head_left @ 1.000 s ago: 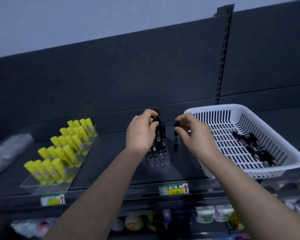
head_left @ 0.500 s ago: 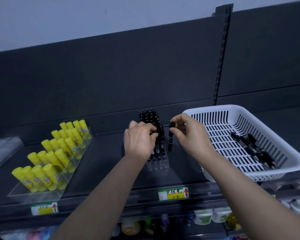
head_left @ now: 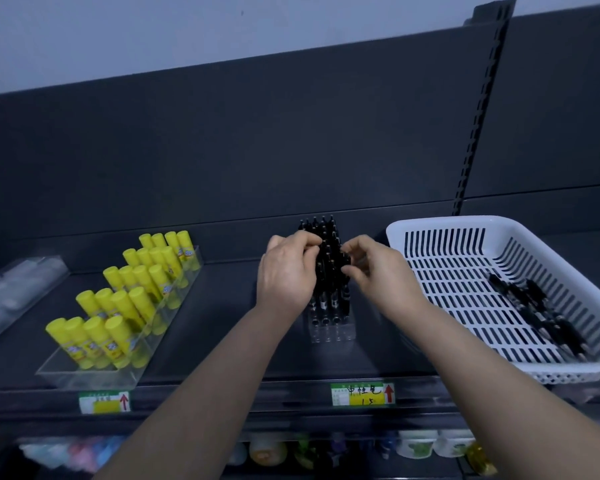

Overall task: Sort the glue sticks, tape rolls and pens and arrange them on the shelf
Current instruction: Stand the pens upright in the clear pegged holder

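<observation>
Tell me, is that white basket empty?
Not empty. A few black pens lie flat on the floor of the basket, toward its right side; the rest of its floor is bare.

The right hand has carried its slim black pen leftward against the upright black pens in the clear plastic holder. The gap to the left hand has closed.

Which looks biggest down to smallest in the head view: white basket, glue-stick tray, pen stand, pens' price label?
Largest to smallest:
1. white basket, cut off by the frame edge
2. glue-stick tray
3. pen stand, partly hidden
4. price label
Basket and tray sit similarly near, so that order seems fair.
</observation>
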Available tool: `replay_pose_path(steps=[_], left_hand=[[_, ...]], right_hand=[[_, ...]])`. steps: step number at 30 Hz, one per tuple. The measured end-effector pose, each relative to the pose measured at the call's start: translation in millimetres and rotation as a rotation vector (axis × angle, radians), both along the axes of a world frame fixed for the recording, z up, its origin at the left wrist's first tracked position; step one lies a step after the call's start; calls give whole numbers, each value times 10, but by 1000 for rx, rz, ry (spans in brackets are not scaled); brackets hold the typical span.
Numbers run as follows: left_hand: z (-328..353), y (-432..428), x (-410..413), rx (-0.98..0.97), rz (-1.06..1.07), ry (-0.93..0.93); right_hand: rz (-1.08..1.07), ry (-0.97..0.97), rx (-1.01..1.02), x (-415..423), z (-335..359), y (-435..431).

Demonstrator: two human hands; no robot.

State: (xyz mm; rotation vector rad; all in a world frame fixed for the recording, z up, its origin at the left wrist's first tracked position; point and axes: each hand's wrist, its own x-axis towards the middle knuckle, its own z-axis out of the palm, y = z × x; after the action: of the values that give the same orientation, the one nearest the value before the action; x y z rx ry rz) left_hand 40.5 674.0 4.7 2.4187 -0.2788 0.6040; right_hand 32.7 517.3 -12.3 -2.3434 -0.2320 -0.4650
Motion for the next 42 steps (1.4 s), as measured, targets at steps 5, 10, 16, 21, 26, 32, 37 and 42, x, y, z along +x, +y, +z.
replay_pose_path(steps=[5, 10, 16, 21, 26, 32, 37, 42], left_hand=[[-2, 104, 49, 8, 40, 6], [48, 82, 37, -3, -24, -56], [153, -317, 4, 32, -181, -82], [119, -870, 15, 177, -262, 64], [12, -1632, 89, 259, -316, 291], [-230, -2557, 246, 395, -304, 429], [-464, -3073, 441, 377, -170, 531], [-551, -3279, 532, 296, -106, 631]], right_hand=[[-22, 72, -53, 17, -115, 59], [-90, 79, -103, -56, -67, 5], [-250, 62, -274, -264, -55, -411], [-311, 146, -461, -485, -39, -953], [-424, 206, -495, -641, -18, -1762], [-436, 254, -461, -644, 5, -2485], [-315, 288, -407, -571, -62, -2671], [-269, 325, -371, -516, -83, -2770]])
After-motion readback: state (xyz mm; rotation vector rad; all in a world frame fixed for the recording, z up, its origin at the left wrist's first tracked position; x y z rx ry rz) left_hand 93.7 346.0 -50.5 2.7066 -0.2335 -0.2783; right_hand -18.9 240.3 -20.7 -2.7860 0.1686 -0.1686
